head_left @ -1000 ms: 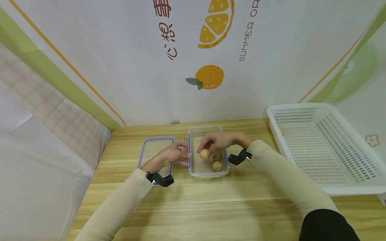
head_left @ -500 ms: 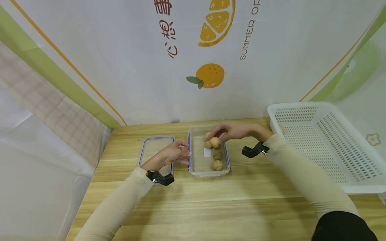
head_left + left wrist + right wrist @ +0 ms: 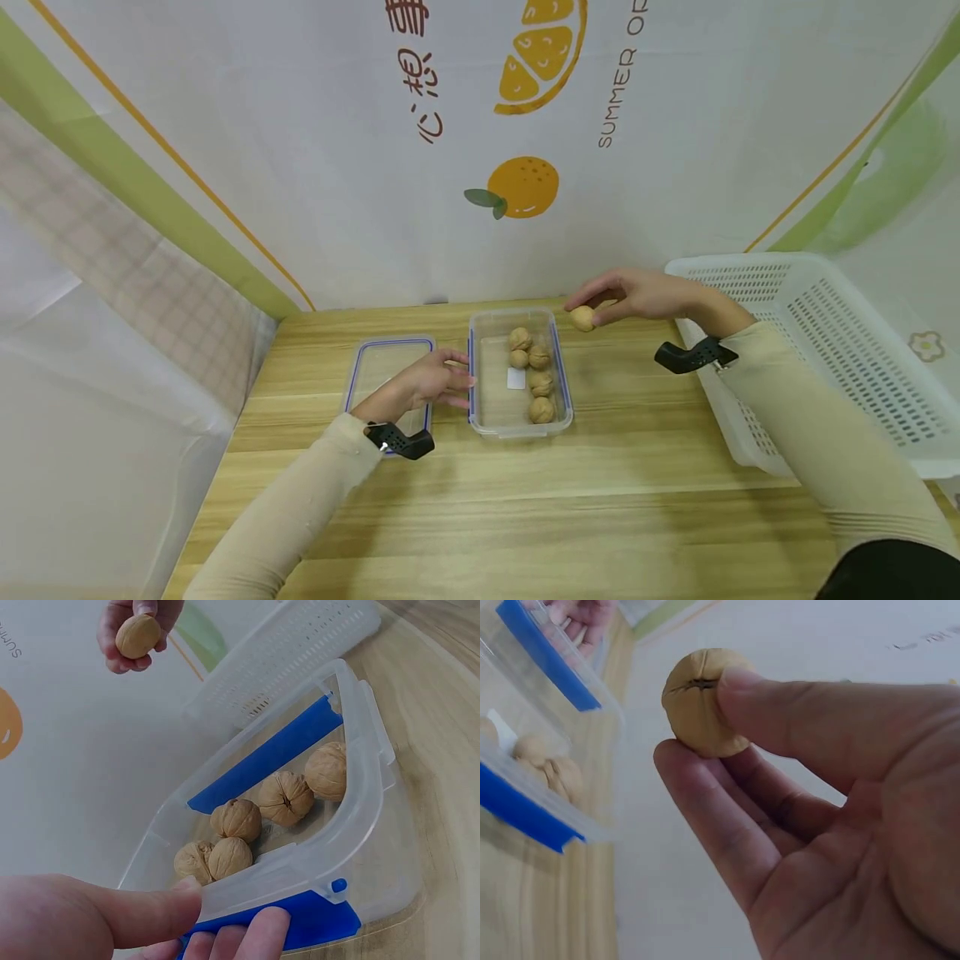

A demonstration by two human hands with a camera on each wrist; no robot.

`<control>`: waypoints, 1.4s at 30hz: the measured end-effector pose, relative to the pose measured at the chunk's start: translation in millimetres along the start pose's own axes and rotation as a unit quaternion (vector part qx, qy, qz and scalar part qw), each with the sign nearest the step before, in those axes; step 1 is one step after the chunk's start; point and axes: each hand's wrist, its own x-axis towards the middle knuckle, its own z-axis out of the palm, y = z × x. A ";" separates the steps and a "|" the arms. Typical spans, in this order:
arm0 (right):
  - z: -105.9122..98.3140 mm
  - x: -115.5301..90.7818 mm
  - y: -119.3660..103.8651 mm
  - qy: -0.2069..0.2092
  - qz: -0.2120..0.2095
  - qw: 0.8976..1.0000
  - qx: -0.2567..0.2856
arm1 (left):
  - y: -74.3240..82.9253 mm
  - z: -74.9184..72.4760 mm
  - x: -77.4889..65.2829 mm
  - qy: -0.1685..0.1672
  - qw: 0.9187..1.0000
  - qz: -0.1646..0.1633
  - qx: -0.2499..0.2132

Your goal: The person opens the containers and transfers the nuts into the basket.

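My right hand (image 3: 637,293) pinches a walnut (image 3: 582,318) between thumb and fingertips, above the table just right of the clear plastic container (image 3: 491,417). The right wrist view shows the held walnut (image 3: 701,697) closely, with a dark crack on its shell. Several walnuts (image 3: 285,799) lie inside the lidless container, along its right side and toward the back. My left hand (image 3: 431,385) is at the container's left side, fingers extended. In the left wrist view its fingertips (image 3: 266,930) touch the blue latch strip (image 3: 315,926), with the thumb near the rim.
A clear lid with a blue seal (image 3: 386,358) lies flat on the wooden table (image 3: 487,517), partly under my left hand. A white slotted basket (image 3: 825,333) stands at the right, partly behind my right arm. A printed curtain (image 3: 337,167) hangs behind the table.
My right hand, holding the walnut, has risen out of the container and moved right toward the basket. More walnuts in the container are uncovered. My left hand stays put.
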 end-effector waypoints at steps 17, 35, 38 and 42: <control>-32.3 -63.9 15.3 0.105 0.039 0.993 -0.035 | -0.2 0.3 0.5 -0.003 1.000 -0.003 0.001; -57.1 -121.2 67.7 0.214 0.111 0.970 -0.021 | -1.9 -1.8 1.6 -0.005 1.000 -0.001 -0.003; -59.0 -127.6 79.3 0.220 0.124 0.968 -0.006 | -2.4 -1.8 1.9 -0.007 1.000 0.000 -0.004; -60.0 -133.5 95.9 0.233 0.123 0.964 0.033 | -2.5 -1.4 1.5 -0.007 1.000 -0.001 -0.006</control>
